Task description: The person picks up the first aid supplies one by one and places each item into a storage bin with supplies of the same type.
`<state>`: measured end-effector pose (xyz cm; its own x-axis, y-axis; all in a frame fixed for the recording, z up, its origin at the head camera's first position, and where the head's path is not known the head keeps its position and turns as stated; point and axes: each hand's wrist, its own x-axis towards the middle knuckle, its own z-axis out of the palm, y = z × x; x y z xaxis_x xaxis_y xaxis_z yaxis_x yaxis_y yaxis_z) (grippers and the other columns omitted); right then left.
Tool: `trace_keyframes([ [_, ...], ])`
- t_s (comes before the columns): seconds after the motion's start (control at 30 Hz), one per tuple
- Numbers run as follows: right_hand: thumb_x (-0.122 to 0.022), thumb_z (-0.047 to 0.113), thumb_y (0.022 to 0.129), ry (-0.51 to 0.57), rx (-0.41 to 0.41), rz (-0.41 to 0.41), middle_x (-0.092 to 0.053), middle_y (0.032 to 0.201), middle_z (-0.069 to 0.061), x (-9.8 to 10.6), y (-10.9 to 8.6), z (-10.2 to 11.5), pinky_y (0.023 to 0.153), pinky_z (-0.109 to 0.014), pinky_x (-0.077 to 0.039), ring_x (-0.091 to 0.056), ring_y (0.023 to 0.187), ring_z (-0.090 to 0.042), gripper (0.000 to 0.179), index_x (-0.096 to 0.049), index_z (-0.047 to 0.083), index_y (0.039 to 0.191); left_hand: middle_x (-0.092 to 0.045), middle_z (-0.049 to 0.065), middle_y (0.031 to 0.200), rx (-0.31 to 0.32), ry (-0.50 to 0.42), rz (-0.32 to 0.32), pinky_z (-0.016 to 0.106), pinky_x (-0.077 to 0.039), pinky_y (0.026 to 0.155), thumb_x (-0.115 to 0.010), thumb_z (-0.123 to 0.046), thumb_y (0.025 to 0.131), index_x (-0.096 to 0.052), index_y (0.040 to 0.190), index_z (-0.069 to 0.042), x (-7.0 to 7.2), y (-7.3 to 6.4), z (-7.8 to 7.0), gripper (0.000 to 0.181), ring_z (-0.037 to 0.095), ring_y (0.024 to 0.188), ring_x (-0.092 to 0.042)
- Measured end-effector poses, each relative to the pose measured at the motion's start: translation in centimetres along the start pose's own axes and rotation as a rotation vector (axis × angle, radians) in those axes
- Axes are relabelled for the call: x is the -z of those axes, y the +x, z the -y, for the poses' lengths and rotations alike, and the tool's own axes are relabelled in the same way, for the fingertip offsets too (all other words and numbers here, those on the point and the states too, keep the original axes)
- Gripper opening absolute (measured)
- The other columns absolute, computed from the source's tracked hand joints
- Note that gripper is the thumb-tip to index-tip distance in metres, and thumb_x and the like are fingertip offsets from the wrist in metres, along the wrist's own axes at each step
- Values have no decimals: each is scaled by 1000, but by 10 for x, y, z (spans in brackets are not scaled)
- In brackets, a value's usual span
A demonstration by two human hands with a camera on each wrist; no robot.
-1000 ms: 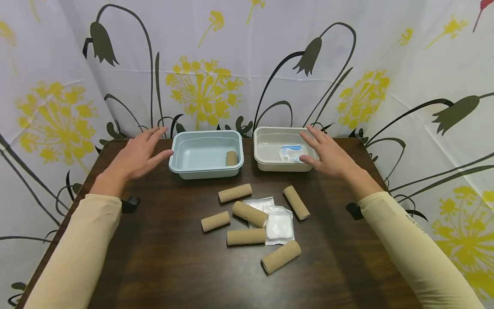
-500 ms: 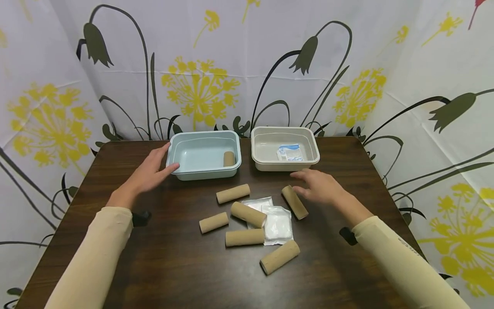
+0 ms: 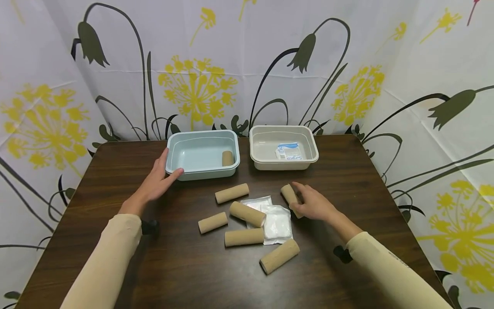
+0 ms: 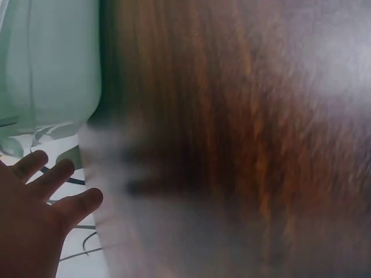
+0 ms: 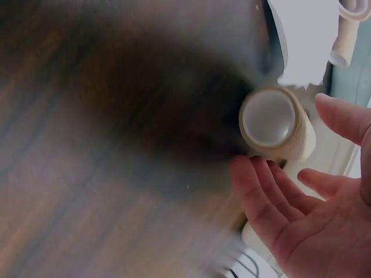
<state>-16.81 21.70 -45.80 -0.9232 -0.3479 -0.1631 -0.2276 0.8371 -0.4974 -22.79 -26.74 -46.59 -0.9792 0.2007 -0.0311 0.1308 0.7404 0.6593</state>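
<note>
My right hand (image 3: 314,204) is at a cardboard tube (image 3: 287,194) on the table, its fingers on the far side and thumb on the near side. In the right wrist view, the straight fingers lie close along the tube (image 5: 304,139), while the thumb stands apart from it. My left hand (image 3: 154,182) is at the left end of the light blue bin (image 3: 208,173), thumb over the front rim and fingers along the side. The left wrist view shows those fingers (image 4: 61,174) spread beside the bin wall (image 4: 58,69). Another tube (image 3: 227,159) stands inside this bin.
A beige bin (image 3: 283,165) holding a white-and-blue packet (image 3: 289,151) stands right of the blue one. Several loose tubes (image 3: 244,237) lie mid-table around two white gauze-like packets (image 3: 278,225), one tube on top of them. A floral curtain (image 3: 247,64) hangs behind the table (image 3: 185,279).
My right hand has come down from over the beige bin to the tube at the right. My left hand has moved right, up to the blue bin's side. The tubes have not moved.
</note>
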Motion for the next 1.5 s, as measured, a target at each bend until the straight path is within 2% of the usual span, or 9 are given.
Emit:
trace_keyframes([
  [0.03,-67,27,87,2,-4,2,-57,116,-17,-2,0,1,74,-41,-47,-55,90,-25,71,-36,2,146,4,15,159,3,-5,-1,68,-18,104,-44,-55,96,15,152,-26,-1,0,0,87,42,142,-12],
  [0.13,-70,27,85,-11,-23,-5,-57,115,-15,-6,-1,4,73,-40,-47,-54,89,-23,72,-37,5,146,4,15,159,9,-23,-13,69,-17,104,-44,-55,95,15,152,-27,-5,0,1,87,42,142,-11],
  [0.43,-70,19,85,4,-35,-49,-57,123,-17,-10,-4,8,79,-46,-48,-58,99,-29,70,-38,8,146,11,3,160,18,-92,-58,65,-9,109,-48,-53,94,16,152,-27,-12,2,2,90,31,146,1],
  [0.6,-68,16,83,88,22,-75,-61,121,-13,-5,-1,18,76,-41,-51,-60,101,-26,66,-42,9,143,11,1,160,2,-127,-84,64,-7,110,-50,-51,94,14,153,-25,-16,3,3,91,30,146,3],
  [0.77,-68,17,84,214,82,-53,-63,117,-12,5,6,50,79,-39,-52,-62,100,-24,64,-44,9,142,12,0,160,8,-135,-90,61,-7,111,-52,-49,94,15,152,-25,-18,1,3,92,29,146,3],
  [0.97,-71,17,85,400,131,-76,-63,115,-14,7,36,84,78,-37,-54,-64,95,-24,63,-45,10,141,9,4,160,-3,-146,-103,62,-9,110,-53,-48,94,13,153,-22,-17,5,1,93,33,146,-2],
  [1.17,-70,14,86,695,2,-64,-58,118,-18,5,77,113,64,-44,-57,-61,96,-27,64,-42,13,143,8,4,160,13,-137,-77,63,-12,110,-53,-51,93,14,152,-25,-16,6,-1,93,34,145,-6],
  [1.33,-70,17,87,757,-82,-61,-59,119,-17,4,105,135,71,-48,-55,-63,94,-27,64,-40,12,144,6,6,161,18,-141,-82,64,-14,108,-53,-51,93,14,153,-25,-14,6,0,93,37,144,-9],
  [1.5,-70,16,87,784,-129,-71,-59,117,-17,2,123,152,69,-42,-56,-62,93,-26,64,-40,11,144,7,4,161,23,-141,-77,62,-12,110,-53,-52,93,15,152,-26,-14,5,2,94,34,145,-6],
])
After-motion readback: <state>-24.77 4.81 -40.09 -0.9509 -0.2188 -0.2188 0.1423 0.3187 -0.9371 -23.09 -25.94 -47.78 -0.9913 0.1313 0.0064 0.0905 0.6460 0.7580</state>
